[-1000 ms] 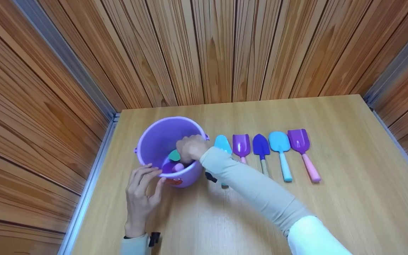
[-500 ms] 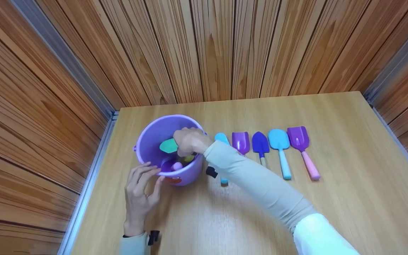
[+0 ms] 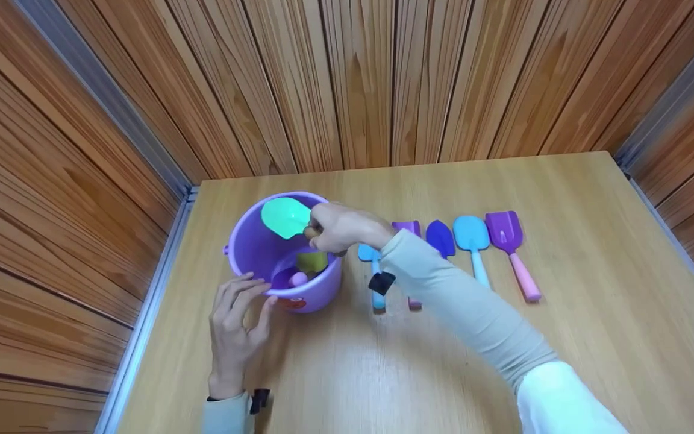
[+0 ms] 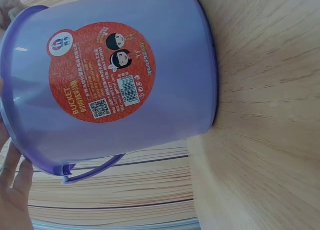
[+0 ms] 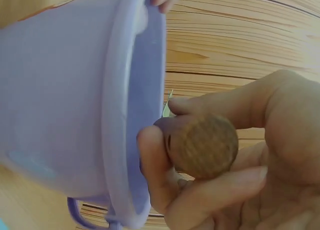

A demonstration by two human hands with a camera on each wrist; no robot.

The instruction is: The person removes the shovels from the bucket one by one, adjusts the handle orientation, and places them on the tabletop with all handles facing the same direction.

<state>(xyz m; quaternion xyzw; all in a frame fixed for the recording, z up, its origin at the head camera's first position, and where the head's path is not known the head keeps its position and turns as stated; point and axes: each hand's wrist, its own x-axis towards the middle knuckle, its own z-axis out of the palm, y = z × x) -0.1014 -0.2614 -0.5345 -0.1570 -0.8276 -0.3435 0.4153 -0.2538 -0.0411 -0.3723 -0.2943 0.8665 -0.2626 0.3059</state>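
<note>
The purple bucket (image 3: pixel 250 241) stands upright at the left of the table. My left hand (image 3: pixel 235 331) holds its near left rim, with fingers over the edge and the thumb outside. Above the bucket's opening, my right hand (image 3: pixel 341 228) grips a green toy shovel (image 3: pixel 285 217) by its handle. The round brown, wood-like handle end (image 5: pixel 207 147) sits between thumb and fingers in the right wrist view. Inside the bucket lie an olive-green piece (image 3: pixel 312 261) and a pink rounded handle end (image 3: pixel 298 279); the rest of them is hidden.
Right of the bucket, a row of toy shovels lies on the table (image 3: pixel 582 241): a small blue one (image 3: pixel 377 300), a purple one (image 3: pixel 407 227), a dark blue one (image 3: pixel 440 237), a light blue one (image 3: pixel 471 232) and a purple-and-pink one (image 3: pixel 505 232). My right sleeve covers some. Wood-panelled walls enclose the table.
My right hand has risen from inside the bucket, lifting the green shovel up to rim height. The olive-green piece has come into sight. My left hand stays on the rim.
</note>
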